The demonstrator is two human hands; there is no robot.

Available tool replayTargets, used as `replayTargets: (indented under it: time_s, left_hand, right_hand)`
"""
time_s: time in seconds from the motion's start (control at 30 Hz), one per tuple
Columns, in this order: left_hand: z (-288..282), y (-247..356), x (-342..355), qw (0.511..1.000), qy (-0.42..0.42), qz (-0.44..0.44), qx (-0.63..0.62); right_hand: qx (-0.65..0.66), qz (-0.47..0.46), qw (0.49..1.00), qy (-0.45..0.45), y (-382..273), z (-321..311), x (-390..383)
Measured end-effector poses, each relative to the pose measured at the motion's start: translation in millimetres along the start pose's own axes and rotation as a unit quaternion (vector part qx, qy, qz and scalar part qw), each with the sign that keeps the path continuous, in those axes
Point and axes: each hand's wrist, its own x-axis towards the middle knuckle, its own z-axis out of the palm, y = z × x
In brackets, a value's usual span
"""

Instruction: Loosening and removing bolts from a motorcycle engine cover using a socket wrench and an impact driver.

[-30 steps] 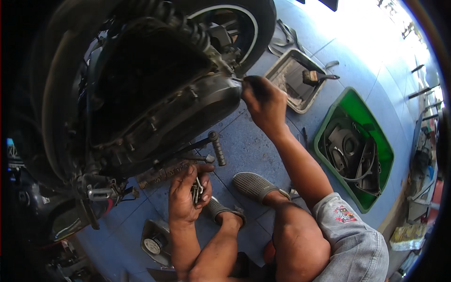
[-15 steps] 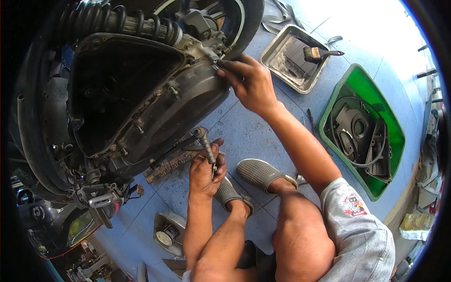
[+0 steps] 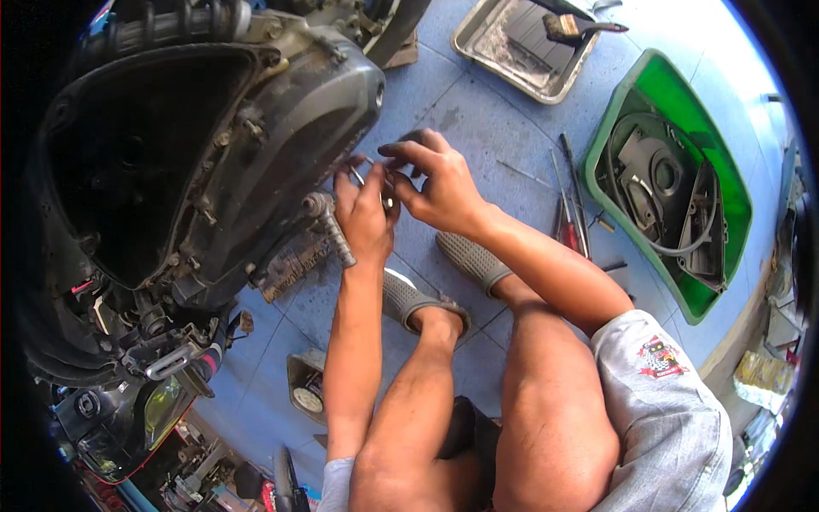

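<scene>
My left hand is closed around slim shiny metal pieces that look like bolts; one end pokes out between the fingers. Close against it on the right is my right hand, its thumb and forefinger apart and curved toward the left fingertips. Whether it touches the metal is hard to make out. Just left of my left wrist, a ribbed metal kick-start lever juts from the scooter's engine. The dark engine cover lies beyond both hands, with bolts along its edge and a large black opening beside it.
To the right, a green bin holds dark cover parts. A metal tray with a paintbrush across its rim lies at the back. Screwdrivers rest on the blue tiles, and a small container stands near my left forearm.
My right hand has left the engine cover's far end and come down beside my left hand. The left hand has moved up, and the view has shifted right.
</scene>
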Motion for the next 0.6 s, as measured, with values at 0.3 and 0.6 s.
replayTargets:
  time_s: [0.3, 0.6]
  left_hand:
    - [-6.6, -19.2, 55.1, 0.983, -0.065, 0.095, -0.146]
    - [-16.0, -34.6, 71.5, 0.98, -0.029, 0.105, -0.167]
  right_hand:
    - [-0.076, -0.092, 0.993, -0.007, 42.1, 30.1, 21.1]
    - [-0.028, -0.059, 0.997, -0.032, 52.8, 41.3, 36.7]
